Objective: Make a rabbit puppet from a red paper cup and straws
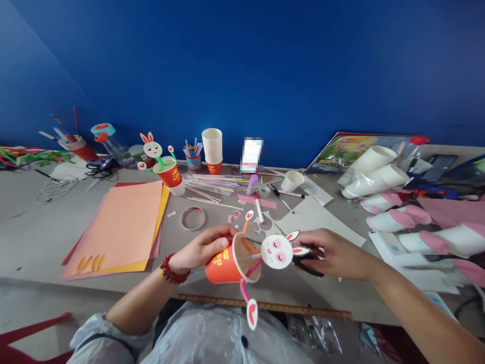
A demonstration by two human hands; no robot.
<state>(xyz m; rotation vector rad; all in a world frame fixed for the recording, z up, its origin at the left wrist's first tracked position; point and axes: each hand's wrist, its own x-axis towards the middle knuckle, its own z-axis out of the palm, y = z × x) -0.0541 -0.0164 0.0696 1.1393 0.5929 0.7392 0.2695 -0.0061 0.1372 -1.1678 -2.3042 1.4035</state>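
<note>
An orange-red paper cup point(223, 264) lies tilted in my left hand point(209, 248), its open rim facing right. From the cup come a pink bent arm point(244, 290) and an orange one point(249, 246), each tipped with a white paw bearing a red heart. A paper rabbit face point(276, 251) with pink cheeks and long ears stands in front of the rim. Behind its ears, my right hand point(316, 250) is closed around the black handles of scissors point(311, 269). The rabbit face hides most of the blades.
A finished-looking rabbit cup point(166, 172) stands at the back left beside stacked white cups point(212, 144). Coloured paper sheets point(129, 222) lie left. Straws point(212, 184), a tape roll point(192, 218), a red marker point(259, 208) and white paper point(318, 220) occupy the middle; bagged cups point(373, 172) lie right.
</note>
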